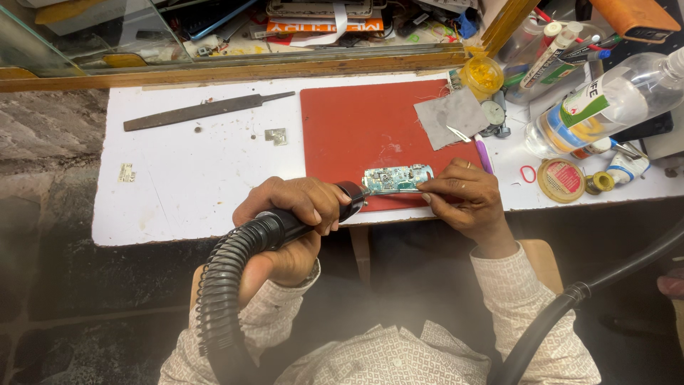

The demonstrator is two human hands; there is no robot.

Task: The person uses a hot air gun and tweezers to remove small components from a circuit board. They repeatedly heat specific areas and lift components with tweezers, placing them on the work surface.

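My left hand (292,214) grips the black handle of a hot-air tool (313,210) with a ribbed black hose (221,285) trailing down toward me. Its nozzle end touches the left edge of a small blue-green circuit board (397,177). The board lies at the near edge of a red mat (356,121). My right hand (467,196) rests on the mat's near right corner, fingertips holding the board's right end down.
A long dark file (203,111) and a small metal piece (276,135) lie on the white table (192,192). A grey cloth (452,114), yellow jar (482,75), clear plastic bottle (605,103), round tin (561,179) and solder spool (600,182) crowd the right.
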